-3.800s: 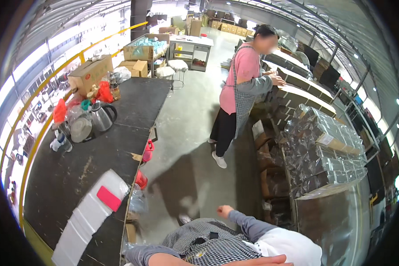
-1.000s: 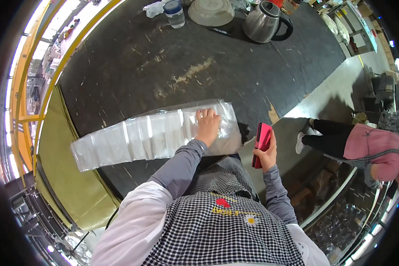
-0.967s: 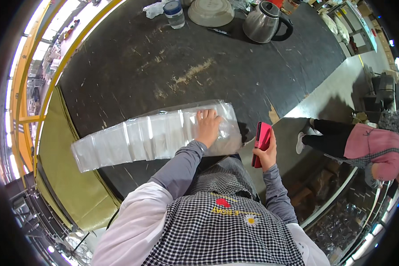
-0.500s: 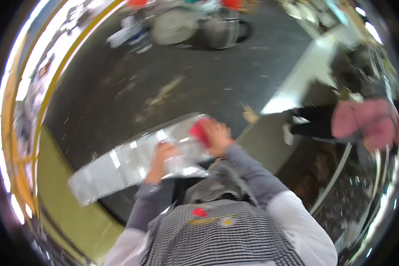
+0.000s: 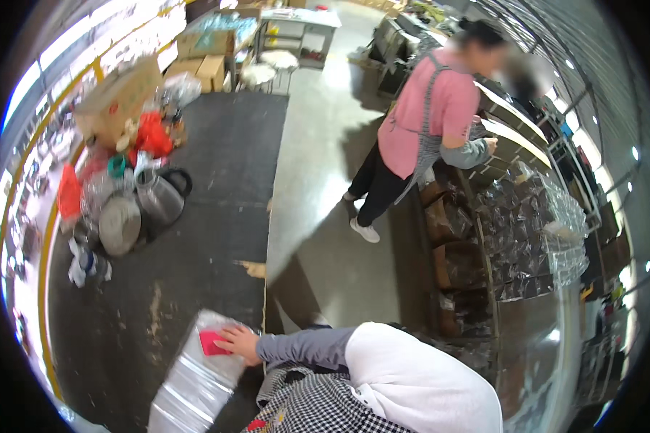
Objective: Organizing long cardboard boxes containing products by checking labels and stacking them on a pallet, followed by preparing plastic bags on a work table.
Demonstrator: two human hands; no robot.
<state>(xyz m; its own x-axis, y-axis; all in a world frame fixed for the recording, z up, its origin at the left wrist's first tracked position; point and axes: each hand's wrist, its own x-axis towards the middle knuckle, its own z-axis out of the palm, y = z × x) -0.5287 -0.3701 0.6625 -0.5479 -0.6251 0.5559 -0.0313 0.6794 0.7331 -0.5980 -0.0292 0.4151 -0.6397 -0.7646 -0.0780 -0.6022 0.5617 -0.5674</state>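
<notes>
A long package wrapped in clear, shiny plastic (image 5: 189,386) lies slanted on the dark tabletop at the lower left, its near end cut off by the lower edge. Close to its far end is a flat, bright red-pink piece (image 5: 212,343); whether this lies on the plastic or under it I cannot tell. My right hand (image 5: 241,344) rests on that end, fingers stretched out flat across the red piece. A grey sleeve covers the right forearm. My left hand is out of view.
A metal kettle (image 5: 162,196), a pale round object (image 5: 120,226) and red plastic bags (image 5: 154,135) stand at the table's left, near a cardboard box (image 5: 119,101). A co-worker in pink (image 5: 419,119) stands at the right beside racks of plastic-wrapped goods (image 5: 516,238).
My view has swung up and right, bringing the aisle and co-worker into fuller sight. My left hand has left the picture. My right hand stays at the package's red end.
</notes>
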